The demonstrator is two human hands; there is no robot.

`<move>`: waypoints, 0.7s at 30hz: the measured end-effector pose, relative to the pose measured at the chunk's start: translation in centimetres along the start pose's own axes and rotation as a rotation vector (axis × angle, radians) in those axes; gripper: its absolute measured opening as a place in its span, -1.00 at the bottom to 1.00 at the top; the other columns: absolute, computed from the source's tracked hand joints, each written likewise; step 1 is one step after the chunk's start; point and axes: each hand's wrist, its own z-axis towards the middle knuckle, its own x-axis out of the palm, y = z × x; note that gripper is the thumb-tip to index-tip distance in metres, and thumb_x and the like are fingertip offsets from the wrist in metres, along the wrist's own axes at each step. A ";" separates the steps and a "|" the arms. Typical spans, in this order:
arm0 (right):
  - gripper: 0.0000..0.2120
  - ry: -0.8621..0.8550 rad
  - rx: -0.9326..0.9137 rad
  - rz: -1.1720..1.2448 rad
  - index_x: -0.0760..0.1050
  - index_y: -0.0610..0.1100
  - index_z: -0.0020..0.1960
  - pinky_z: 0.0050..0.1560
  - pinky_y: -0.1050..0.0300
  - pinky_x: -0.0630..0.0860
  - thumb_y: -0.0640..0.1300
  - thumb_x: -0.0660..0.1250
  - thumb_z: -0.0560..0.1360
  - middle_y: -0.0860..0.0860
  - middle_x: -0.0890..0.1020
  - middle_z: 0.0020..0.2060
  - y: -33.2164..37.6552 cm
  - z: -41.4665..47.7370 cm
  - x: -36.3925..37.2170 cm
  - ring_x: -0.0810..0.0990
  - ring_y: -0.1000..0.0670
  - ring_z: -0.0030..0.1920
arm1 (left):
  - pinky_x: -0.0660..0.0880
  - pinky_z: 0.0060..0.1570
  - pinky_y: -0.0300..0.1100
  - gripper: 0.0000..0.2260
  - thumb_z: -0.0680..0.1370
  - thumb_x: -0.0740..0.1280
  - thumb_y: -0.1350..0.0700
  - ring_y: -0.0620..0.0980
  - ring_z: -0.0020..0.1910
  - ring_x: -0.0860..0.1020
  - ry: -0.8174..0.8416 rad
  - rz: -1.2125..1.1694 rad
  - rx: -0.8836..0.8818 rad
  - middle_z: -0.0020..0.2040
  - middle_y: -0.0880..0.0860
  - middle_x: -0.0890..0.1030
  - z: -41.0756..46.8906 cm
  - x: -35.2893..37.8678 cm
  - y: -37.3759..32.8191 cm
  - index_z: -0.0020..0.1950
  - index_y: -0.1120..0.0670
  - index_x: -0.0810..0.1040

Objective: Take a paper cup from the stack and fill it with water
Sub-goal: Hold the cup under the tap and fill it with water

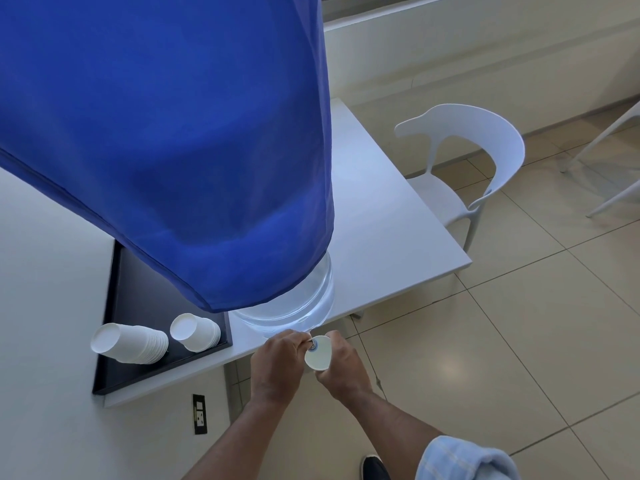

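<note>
Filling is in hand: the right hand (341,367) grips a white paper cup (317,353) just under the small tap (312,344) at the clear water jug (294,310) base; the left hand (277,362) pinches that tap; next, judge the level and release.

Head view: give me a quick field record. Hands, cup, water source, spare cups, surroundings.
left hand: on the tap at the table's front edge
right hand: holds a paper cup under the tap
cup contents: cannot tell
water source: large clear bottle under a blue cloth cover, on the white table
spare cups: two stacks, upside down on a black tray
surroundings: white chair, tiled floor
</note>
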 end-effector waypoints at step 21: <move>-0.47 -0.003 -0.014 0.008 0.40 0.04 0.20 -0.29 0.45 0.38 -0.02 0.62 0.37 0.06 0.62 0.04 0.1 0.0 0.1 0.58 0.08 -0.03 | 0.66 -0.13 -0.08 -0.90 0.61 0.47 0.02 -0.04 -0.12 0.72 0.003 -0.030 -0.009 -0.06 -0.10 0.80 0.0 0.4 0.2 0.05 -0.04 0.78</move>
